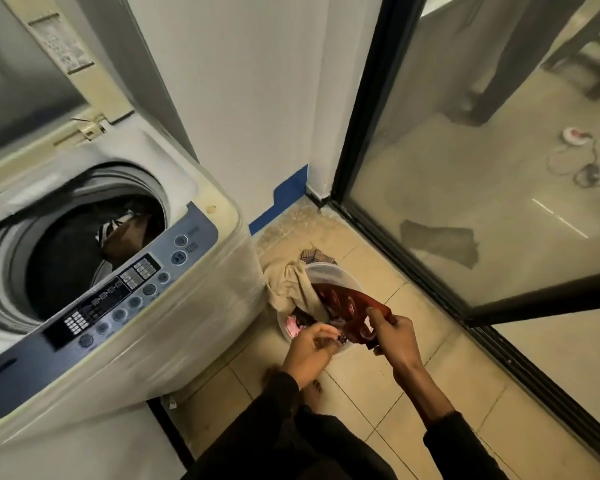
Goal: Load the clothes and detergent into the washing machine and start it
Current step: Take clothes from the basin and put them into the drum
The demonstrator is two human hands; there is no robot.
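A top-loading washing machine [125, 306] stands at the left with its lid [32, 64] raised. Dark and striped clothes [122, 233] lie in its drum. On the floor to its right sits a clear plastic tub [329, 271] holding more laundry, with a beige cloth [288, 289] draped over its rim. A dark red patterned garment [343, 310] stretches over the tub. My right hand [394, 336] grips its near end. My left hand [310, 344] pinches a part of the clothes at the tub's near edge.
The machine's control panel [118, 299] faces me. A white wall [250, 98] with blue tape [281, 199] rises behind the tub. A black-framed glass door [482, 168] runs along the right. My bare feet [312, 389] stand on beige floor tiles.
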